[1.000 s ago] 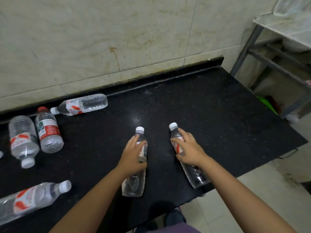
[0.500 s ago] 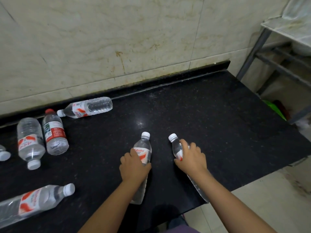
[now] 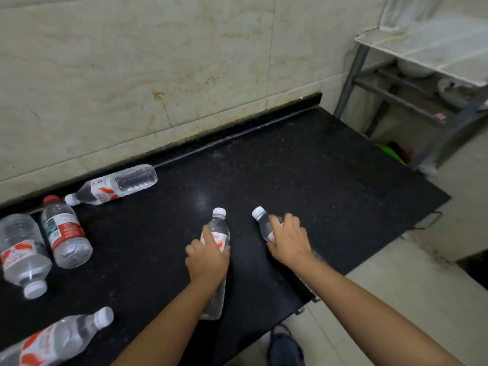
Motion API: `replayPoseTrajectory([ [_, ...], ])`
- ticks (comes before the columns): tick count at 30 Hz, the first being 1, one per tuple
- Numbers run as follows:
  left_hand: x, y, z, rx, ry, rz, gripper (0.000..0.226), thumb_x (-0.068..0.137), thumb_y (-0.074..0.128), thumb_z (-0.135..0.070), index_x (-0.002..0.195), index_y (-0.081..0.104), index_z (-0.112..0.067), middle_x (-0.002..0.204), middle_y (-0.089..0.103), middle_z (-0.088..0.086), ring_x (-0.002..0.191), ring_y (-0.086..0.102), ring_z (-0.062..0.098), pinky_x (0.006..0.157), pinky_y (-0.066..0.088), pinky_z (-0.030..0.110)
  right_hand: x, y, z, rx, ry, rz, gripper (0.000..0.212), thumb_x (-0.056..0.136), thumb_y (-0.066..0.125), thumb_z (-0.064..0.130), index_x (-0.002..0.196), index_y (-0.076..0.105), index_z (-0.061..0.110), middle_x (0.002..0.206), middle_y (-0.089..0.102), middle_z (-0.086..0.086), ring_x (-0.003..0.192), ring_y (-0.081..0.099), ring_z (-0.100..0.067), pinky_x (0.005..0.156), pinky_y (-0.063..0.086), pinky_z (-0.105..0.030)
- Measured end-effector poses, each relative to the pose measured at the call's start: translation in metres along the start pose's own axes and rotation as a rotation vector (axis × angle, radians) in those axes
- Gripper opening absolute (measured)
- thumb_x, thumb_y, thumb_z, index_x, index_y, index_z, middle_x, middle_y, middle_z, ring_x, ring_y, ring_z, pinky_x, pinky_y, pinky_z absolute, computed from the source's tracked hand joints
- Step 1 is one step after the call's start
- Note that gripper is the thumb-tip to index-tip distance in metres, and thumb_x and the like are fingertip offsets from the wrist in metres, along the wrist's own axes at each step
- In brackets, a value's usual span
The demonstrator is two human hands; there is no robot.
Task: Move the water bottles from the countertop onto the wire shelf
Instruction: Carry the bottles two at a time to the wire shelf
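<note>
Both hands gripping: left hand (image 3: 208, 260) fingers wrapped on one bottle (image 3: 217, 233), right hand (image 3: 289, 240) on another (image 3: 262, 223) (caps pointing beyond fingertips); wire shelf (image 3: 422, 48) nearer right hand.

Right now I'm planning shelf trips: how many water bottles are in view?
6: one under the left hand, one under the right hand, one by the wall, two far left, one bottom left. More may lie off-frame.

The wall (image 3: 132, 75) has big cream tiles with some rusty stains. The floor (image 3: 396, 286) is pale tiled, and light shines on the dark stone.
</note>
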State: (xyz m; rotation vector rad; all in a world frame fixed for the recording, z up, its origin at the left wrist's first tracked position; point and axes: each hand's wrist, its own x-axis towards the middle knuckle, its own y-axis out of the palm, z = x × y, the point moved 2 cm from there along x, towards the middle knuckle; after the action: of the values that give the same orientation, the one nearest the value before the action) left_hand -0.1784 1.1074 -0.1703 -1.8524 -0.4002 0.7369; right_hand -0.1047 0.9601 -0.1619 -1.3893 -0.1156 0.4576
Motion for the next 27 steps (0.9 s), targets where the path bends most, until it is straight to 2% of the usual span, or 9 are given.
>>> replayPoseTrajectory([
  [5, -0.017, -0.01, -0.019, 0.054, 0.259, 0.034, 0.073, 0.093, 0.043, -0.041, 0.147, 0.002, -0.014, 0.136, 0.033, 0.015, 0.123, 0.033, 0.028, 0.1, 0.037, 0.039, -0.039, -0.013, -0.023, 0.13, 0.217, -0.107, 0.06, 0.088, 0.053, 0.032, 0.137, 0.024, 0.014, 0.126, 0.036, -0.015, 0.116, 0.038, -0.031, 0.09, 0.043, -0.037],
  [11, -0.052, -0.026, -0.115, 0.081, 0.585, -0.011, 0.075, 0.094, 0.04, -0.042, 0.147, -0.002, -0.011, 0.134, 0.032, 0.014, 0.121, 0.033, 0.028, 0.099, 0.038, 0.037, -0.08, -0.057, -0.075, 0.315, 0.41, -0.342, 0.065, 0.088, 0.054, 0.031, 0.139, 0.021, 0.007, 0.127, 0.035, -0.017, 0.119, 0.034, -0.033, 0.097, 0.036, -0.035],
  [14, -0.068, -0.039, -0.171, 0.012, 0.682, -0.052, 0.075, 0.094, 0.039, -0.042, 0.146, -0.003, -0.01, 0.135, 0.03, 0.013, 0.121, 0.032, 0.028, 0.1, 0.036, 0.037, -0.091, -0.094, -0.117, 0.321, 0.413, -0.485, 0.07, 0.085, 0.053, 0.037, 0.138, 0.024, 0.004, 0.125, 0.037, -0.019, 0.117, 0.036, -0.035, 0.098, 0.034, -0.037],
  [16, -0.076, -0.048, -0.212, -0.034, 0.726, -0.105, 0.075, 0.094, 0.04, -0.041, 0.146, -0.002, -0.009, 0.136, 0.03, 0.014, 0.121, 0.032, 0.029, 0.101, 0.034, 0.037, -0.093, -0.123, -0.15, 0.296, 0.411, -0.6, 0.083, 0.073, 0.038, 0.054, 0.136, 0.029, 0.002, 0.12, 0.041, -0.022, 0.112, 0.04, -0.038, 0.094, 0.037, -0.041],
  [18, -0.084, -0.052, -0.255, -0.08, 0.761, -0.158, 0.075, 0.094, 0.042, -0.04, 0.146, -0.001, -0.008, 0.136, 0.029, 0.016, 0.121, 0.031, 0.031, 0.101, 0.033, 0.038, -0.091, -0.148, -0.19, 0.283, 0.392, -0.696, 0.092, 0.062, 0.024, 0.057, 0.134, 0.033, 0.0, 0.116, 0.044, -0.024, 0.108, 0.042, -0.04, 0.09, 0.04, -0.044],
  [21, -0.094, -0.053, -0.33, -0.154, 0.804, -0.21, 0.076, 0.093, 0.046, -0.038, 0.146, 0.002, -0.006, 0.135, 0.031, 0.02, 0.121, 0.032, 0.034, 0.101, 0.032, 0.04, -0.08, -0.187, -0.255, 0.239, 0.326, -0.776, 0.083, 0.066, 0.028, 0.053, 0.13, 0.037, 0.0, 0.11, 0.048, -0.027, 0.101, 0.047, -0.044, 0.083, 0.045, -0.045],
  [24, -0.102, -0.052, -0.402, -0.206, 0.826, -0.238, 0.078, 0.091, 0.049, -0.037, 0.145, 0.005, -0.003, 0.133, 0.036, 0.024, 0.121, 0.033, 0.038, 0.101, 0.03, 0.041, -0.069, -0.227, -0.319, 0.235, 0.236, -0.854, 0.062, 0.071, 0.038, 0.045, 0.121, 0.029, 0.009, 0.099, 0.053, -0.03, 0.087, 0.055, -0.047, 0.071, 0.051, -0.044],
  [27, -0.109, -0.057, -0.457, -0.252, 0.826, -0.299, 0.078, 0.091, 0.05, -0.036, 0.145, 0.006, -0.002, 0.131, 0.038, 0.025, 0.12, 0.035, 0.038, 0.102, 0.03, 0.041, -0.061, -0.269, -0.368, 0.239, 0.151, -0.913, 0.057, 0.071, 0.04, 0.045, 0.118, 0.026, 0.015, 0.102, 0.053, -0.031, 0.089, 0.055, -0.046, 0.074, 0.05, -0.045],
])
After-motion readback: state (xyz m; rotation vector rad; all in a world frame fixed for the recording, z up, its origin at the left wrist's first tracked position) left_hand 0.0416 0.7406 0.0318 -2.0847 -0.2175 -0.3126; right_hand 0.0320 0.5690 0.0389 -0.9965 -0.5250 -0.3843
